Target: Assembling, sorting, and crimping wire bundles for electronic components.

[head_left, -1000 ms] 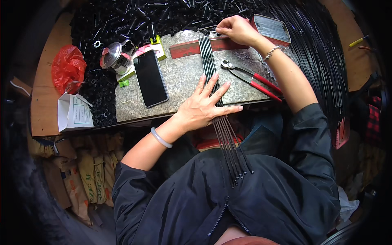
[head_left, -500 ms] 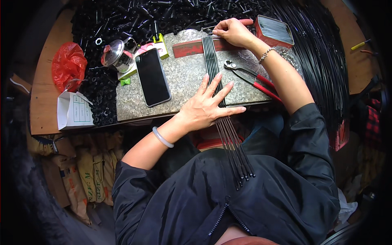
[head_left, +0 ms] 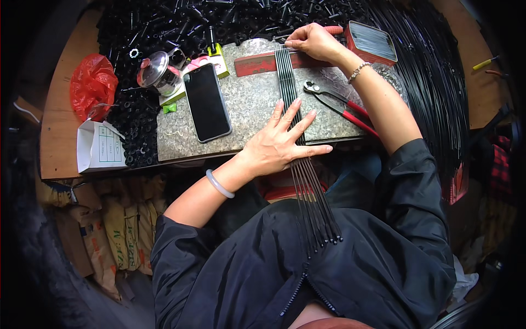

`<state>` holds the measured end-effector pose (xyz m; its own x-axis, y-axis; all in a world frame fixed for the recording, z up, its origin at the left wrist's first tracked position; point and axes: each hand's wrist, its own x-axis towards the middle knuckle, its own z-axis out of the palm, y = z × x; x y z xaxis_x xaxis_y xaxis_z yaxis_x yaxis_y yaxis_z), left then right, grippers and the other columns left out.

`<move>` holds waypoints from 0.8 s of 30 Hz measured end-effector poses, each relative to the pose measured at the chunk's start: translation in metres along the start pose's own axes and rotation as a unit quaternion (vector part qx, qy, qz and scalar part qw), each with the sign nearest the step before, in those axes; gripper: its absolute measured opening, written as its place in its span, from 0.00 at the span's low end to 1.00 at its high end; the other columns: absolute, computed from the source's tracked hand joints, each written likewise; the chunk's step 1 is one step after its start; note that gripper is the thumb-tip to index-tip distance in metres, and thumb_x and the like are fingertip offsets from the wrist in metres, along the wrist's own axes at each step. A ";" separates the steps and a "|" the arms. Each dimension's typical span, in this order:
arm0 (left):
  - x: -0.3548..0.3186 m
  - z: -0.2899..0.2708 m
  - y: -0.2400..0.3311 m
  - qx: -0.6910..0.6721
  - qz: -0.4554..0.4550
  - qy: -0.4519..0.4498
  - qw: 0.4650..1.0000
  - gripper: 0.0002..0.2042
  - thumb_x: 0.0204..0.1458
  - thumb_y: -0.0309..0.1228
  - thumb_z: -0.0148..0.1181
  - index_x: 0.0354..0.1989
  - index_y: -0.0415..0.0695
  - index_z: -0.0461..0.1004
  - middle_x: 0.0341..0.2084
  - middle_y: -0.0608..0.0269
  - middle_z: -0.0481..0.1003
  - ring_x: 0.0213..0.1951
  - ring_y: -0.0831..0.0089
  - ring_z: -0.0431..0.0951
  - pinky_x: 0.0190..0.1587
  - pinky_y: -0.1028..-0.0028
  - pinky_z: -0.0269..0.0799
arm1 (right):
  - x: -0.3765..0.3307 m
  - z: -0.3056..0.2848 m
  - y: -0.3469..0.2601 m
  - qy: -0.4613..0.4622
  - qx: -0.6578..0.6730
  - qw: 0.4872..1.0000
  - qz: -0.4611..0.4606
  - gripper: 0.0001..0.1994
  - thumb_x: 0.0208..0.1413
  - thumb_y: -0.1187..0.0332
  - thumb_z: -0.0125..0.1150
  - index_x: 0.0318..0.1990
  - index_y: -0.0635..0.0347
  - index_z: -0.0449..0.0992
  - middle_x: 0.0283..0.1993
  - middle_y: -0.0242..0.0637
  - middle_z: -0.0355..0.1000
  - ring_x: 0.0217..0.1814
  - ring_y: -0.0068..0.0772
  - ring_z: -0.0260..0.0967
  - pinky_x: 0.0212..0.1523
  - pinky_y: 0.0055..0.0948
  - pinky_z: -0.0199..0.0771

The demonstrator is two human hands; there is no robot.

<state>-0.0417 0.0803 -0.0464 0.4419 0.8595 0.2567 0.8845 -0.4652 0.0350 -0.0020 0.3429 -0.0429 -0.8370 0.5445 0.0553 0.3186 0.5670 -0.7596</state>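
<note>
A row of thin black rods (head_left: pixel 287 82) runs from the granite slab (head_left: pixel 249 109) over the table's near edge, their knobbed tips fanned out in front of my jacket. My left hand (head_left: pixel 279 140) lies flat across them with its fingers spread. At the far ends of the rods, my right hand (head_left: pixel 312 43) has thumb and forefinger pinched together. What is between those fingertips is too small to make out. Under the rods' far part lies a red bar (head_left: pixel 255 64). Red-handled pliers (head_left: pixel 342 107) rest on the slab right of the rods.
A black phone (head_left: pixel 207 104) and a glass jar with metal lid (head_left: pixel 161 74) stand left. A red tin of thin pins (head_left: pixel 372 43) sits behind my right wrist. Black parts (head_left: pixel 170 22) heap at the back; long black rods (head_left: pixel 427 82) pile up right. A red bag (head_left: pixel 92 88) lies far left.
The near tips of the rods have fanned slightly wider toward the left. Both hands keep nearly the same place and pose; the whole view has shifted a little.
</note>
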 end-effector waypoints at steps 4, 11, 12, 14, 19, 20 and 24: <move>-0.001 0.001 -0.001 -0.005 0.007 0.001 1.000 0.24 0.47 0.45 0.54 0.55 0.82 0.60 0.59 0.52 0.56 0.61 0.40 0.52 0.57 0.41 0.51 | 0.000 -0.007 -0.001 -0.046 -0.037 0.998 -0.013 0.09 0.49 0.66 0.62 0.35 0.62 0.79 0.30 0.37 0.76 0.32 0.25 0.72 0.38 0.25 0.70; 0.000 0.002 0.000 -0.006 0.005 0.010 1.000 0.24 0.47 0.45 0.54 0.55 0.82 0.60 0.59 0.52 0.56 0.60 0.41 0.53 0.57 0.41 0.50 | 0.001 -0.006 0.004 -0.044 -0.025 0.998 -0.034 0.08 0.52 0.69 0.58 0.36 0.65 0.76 0.31 0.34 0.75 0.33 0.20 0.68 0.40 0.23 0.68; -0.001 0.002 0.000 -0.005 0.005 0.011 1.000 0.24 0.47 0.45 0.54 0.55 0.82 0.60 0.59 0.52 0.56 0.60 0.41 0.53 0.57 0.41 0.50 | 0.001 -0.005 0.002 -0.031 -0.014 0.999 -0.030 0.08 0.50 0.69 0.59 0.35 0.63 0.77 0.31 0.38 0.76 0.33 0.24 0.71 0.40 0.26 0.70; -0.002 0.003 0.000 -0.005 0.003 0.009 1.000 0.24 0.47 0.45 0.54 0.55 0.82 0.60 0.59 0.52 0.56 0.60 0.41 0.53 0.57 0.41 0.50 | -0.002 -0.003 -0.003 -0.034 -0.021 0.999 -0.027 0.08 0.52 0.69 0.58 0.35 0.65 0.76 0.31 0.34 0.74 0.34 0.20 0.68 0.40 0.23 0.69; -0.001 0.002 0.000 -0.002 0.002 0.006 1.000 0.24 0.47 0.45 0.54 0.55 0.82 0.60 0.59 0.51 0.56 0.60 0.41 0.54 0.57 0.41 0.50 | -0.003 -0.005 -0.002 -0.040 -0.019 0.999 -0.025 0.07 0.54 0.70 0.56 0.35 0.67 0.74 0.31 0.30 0.73 0.34 0.16 0.66 0.41 0.20 0.67; -0.001 0.001 0.000 -0.003 0.003 0.008 1.000 0.24 0.48 0.45 0.54 0.55 0.82 0.60 0.60 0.51 0.56 0.60 0.41 0.53 0.57 0.41 0.51 | -0.003 -0.006 -0.002 -0.044 -0.020 0.999 -0.023 0.07 0.54 0.71 0.56 0.36 0.66 0.75 0.32 0.30 0.73 0.35 0.17 0.67 0.41 0.20 0.67; -0.001 0.002 0.000 -0.006 0.003 0.009 1.000 0.24 0.48 0.45 0.53 0.55 0.82 0.60 0.60 0.51 0.55 0.60 0.41 0.53 0.56 0.40 0.51 | 0.000 -0.001 0.005 -0.015 0.020 0.998 -0.057 0.08 0.50 0.71 0.58 0.37 0.62 0.77 0.33 0.38 0.76 0.35 0.25 0.72 0.42 0.26 0.70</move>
<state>-0.0419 0.0800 -0.0483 0.4447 0.8524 0.2752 0.8796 -0.4735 0.0452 -0.0004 0.3461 -0.0461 -0.8801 0.4586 0.1229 0.2036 0.5985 -0.7748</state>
